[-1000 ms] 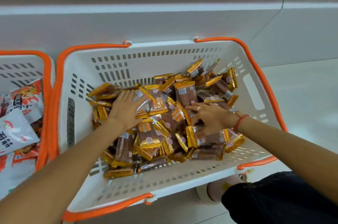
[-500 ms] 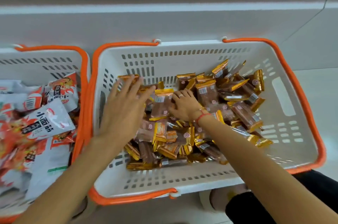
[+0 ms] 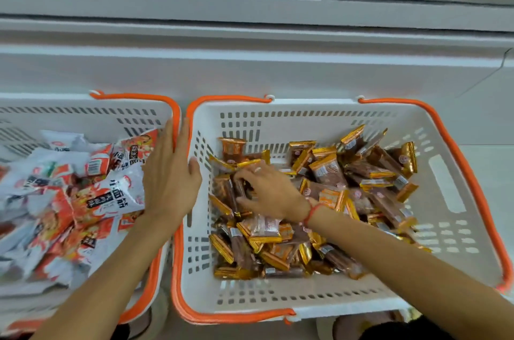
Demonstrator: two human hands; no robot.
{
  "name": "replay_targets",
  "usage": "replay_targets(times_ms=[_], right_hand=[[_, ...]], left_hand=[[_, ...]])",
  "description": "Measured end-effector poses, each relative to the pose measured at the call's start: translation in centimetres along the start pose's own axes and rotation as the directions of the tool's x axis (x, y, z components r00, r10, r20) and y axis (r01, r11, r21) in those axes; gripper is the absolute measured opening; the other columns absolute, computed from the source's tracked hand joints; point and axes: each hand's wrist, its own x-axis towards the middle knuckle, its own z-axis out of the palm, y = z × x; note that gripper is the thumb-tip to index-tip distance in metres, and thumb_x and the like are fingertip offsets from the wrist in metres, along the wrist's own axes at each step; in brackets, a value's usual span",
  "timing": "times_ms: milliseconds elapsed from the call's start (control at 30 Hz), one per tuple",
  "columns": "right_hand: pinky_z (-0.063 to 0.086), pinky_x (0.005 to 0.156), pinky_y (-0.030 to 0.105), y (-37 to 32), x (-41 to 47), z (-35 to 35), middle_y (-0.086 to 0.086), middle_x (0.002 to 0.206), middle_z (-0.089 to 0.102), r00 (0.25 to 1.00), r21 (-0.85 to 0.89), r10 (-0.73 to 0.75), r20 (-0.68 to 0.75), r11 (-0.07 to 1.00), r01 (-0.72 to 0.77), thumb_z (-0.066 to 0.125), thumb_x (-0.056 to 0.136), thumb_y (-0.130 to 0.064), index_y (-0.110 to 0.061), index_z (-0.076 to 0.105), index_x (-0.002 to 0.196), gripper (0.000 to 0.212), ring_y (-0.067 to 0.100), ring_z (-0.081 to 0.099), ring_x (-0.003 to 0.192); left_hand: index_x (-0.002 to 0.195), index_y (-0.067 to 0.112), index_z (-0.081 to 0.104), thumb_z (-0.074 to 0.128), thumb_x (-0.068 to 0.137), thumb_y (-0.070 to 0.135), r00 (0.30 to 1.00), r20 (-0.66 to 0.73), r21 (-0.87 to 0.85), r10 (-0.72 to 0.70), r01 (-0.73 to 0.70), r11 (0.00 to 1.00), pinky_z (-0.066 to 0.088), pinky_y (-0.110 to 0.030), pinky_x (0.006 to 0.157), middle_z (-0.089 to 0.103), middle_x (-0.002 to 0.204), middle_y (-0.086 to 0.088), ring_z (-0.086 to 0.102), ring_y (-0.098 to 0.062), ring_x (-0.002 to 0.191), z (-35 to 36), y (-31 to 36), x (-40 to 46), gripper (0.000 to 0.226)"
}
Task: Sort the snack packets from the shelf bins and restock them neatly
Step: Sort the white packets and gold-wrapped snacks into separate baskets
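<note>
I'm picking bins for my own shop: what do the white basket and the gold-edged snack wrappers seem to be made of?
The white basket looks like moulded rigid plastic with a matte finish: slotted vent holes in the walls, and orange rim handles that also look like plastic. The gold-edged snack packets seem to be thin glossy film, clear in the middle with metallic gold ends that catch the light; foil or plastic laminate, I can't tell which.

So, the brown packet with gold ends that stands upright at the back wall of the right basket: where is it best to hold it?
Pinch the upright brown packet with gold ends at its crimped gold top edge, coming from above. It leans against the white basket wall, so only its top and front are free.
</note>
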Motion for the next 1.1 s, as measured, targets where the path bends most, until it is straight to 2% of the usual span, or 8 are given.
replay_targets(times_ms=[67, 200, 433, 633, 767, 867, 1000, 1100], right_hand=[[0.039, 0.104, 0.046, -2.7, 0.4, 1.6, 0.013, 0.137, 0.047, 1.000, 0.096, -0.023, 0.013, 0.995, 0.021, 0.056, 0.089, -0.050, -0.018, 0.041, 0.138, 0.060, 0.032, 0.040, 0.127], [0.024, 0.117, 0.043, 1.1, 0.2, 3.8, 0.014, 0.149, 0.038, 0.987, -0.046, 0.052, 0.155, 0.998, -0.045, 0.046, 0.094, -0.054, -0.014, 0.040, 0.140, 0.061, 0.031, 0.025, 0.142], [0.033, 0.110, 0.037, 10.3, -3.6, -0.7, -0.004, 0.153, 0.036, 0.944, -0.264, 0.228, 0.238, 0.951, -0.164, 0.035, 0.101, -0.046, -0.037, 0.031, 0.148, 0.048, 0.023, 0.038, 0.135], [0.043, 0.096, 0.036, 7.7, -1.7, -3.2, 0.009, 0.134, 0.055, 0.874, -0.253, 0.322, 0.364, 0.937, -0.240, 0.044, 0.100, -0.039, -0.029, 0.043, 0.143, 0.044, 0.027, 0.049, 0.125], [0.047, 0.075, 0.030, 6.7, -0.9, -4.4, 0.001, 0.118, 0.066, 0.917, -0.273, 0.279, 0.286, 0.941, -0.201, 0.046, 0.098, -0.037, -0.027, 0.061, 0.123, 0.031, 0.022, 0.062, 0.105], [0.048, 0.079, 0.030, 5.7, 0.0, -5.0, -0.002, 0.119, 0.067, 0.917, -0.244, 0.291, 0.273, 0.943, -0.226, 0.046, 0.098, -0.033, -0.026, 0.063, 0.120, 0.029, 0.021, 0.062, 0.105], [0.046, 0.088, 0.032, 2.8, 1.2, -4.5, 0.002, 0.131, 0.059, 0.939, -0.195, 0.299, 0.172, 0.944, -0.264, 0.050, 0.095, -0.045, -0.026, 0.052, 0.135, 0.044, 0.024, 0.056, 0.116], [0.032, 0.111, 0.047, -1.2, 2.1, -1.4, 0.005, 0.153, 0.032, 0.973, -0.050, 0.195, 0.120, 0.980, -0.190, 0.062, 0.080, -0.063, -0.030, 0.026, 0.150, 0.085, 0.030, 0.034, 0.138]], left_hand=[[0.156, 0.021, 0.006, 0.048, 0.098, 0.019, 1.000, 0.004, 0.027, 0.002, -0.002, 1.000, 0.020, -0.047, 0.117, 0.006, 0.162, -0.008, 0.011, -0.029, 0.148, 0.3, -0.3, 0.0, 0.071], [0.156, 0.024, 0.007, 0.046, 0.099, 0.021, 1.000, -0.004, 0.051, -0.004, 0.004, 0.999, 0.020, -0.047, 0.117, 0.007, 0.162, -0.009, 0.011, -0.030, 0.148, 0.5, -0.5, 0.1, 0.068], [0.155, 0.021, 0.013, 0.045, 0.099, 0.019, 1.000, 0.003, 0.003, -0.020, 0.020, 1.000, 0.020, -0.046, 0.118, 0.006, 0.162, -0.010, 0.009, -0.031, 0.149, 0.5, -0.2, 0.1, 0.065], [0.155, 0.021, 0.011, 0.048, 0.098, 0.017, 1.000, -0.001, -0.058, -0.019, 0.018, 0.998, 0.018, -0.045, 0.117, 0.003, 0.162, -0.009, 0.005, -0.031, 0.149, 0.5, -0.3, 0.2, 0.069], [0.155, 0.023, 0.007, 0.045, 0.100, 0.018, 1.000, -0.001, -0.138, -0.004, 0.004, 0.990, 0.003, -0.034, 0.112, -0.003, 0.163, -0.005, -0.013, -0.020, 0.146, 0.3, -0.4, 0.1, 0.068], [0.155, 0.023, 0.005, 0.042, 0.101, 0.018, 1.000, 0.023, -0.170, -0.005, 0.009, 0.985, 0.002, -0.034, 0.113, -0.007, 0.162, -0.005, -0.023, -0.012, 0.136, -0.1, -0.4, 0.1, 0.066], [0.155, 0.020, 0.000, 0.040, 0.101, 0.020, 0.998, 0.052, -0.146, 0.030, -0.023, 0.989, -0.005, -0.035, 0.115, -0.010, 0.162, -0.008, -0.019, -0.019, 0.143, -0.8, -0.3, 0.0, 0.067], [0.155, 0.018, -0.001, 0.041, 0.101, 0.019, 0.997, 0.067, -0.127, 0.043, -0.034, 0.991, -0.005, -0.035, 0.114, -0.010, 0.162, -0.009, -0.016, -0.024, 0.146, -1.1, -0.2, -0.1, 0.068]])
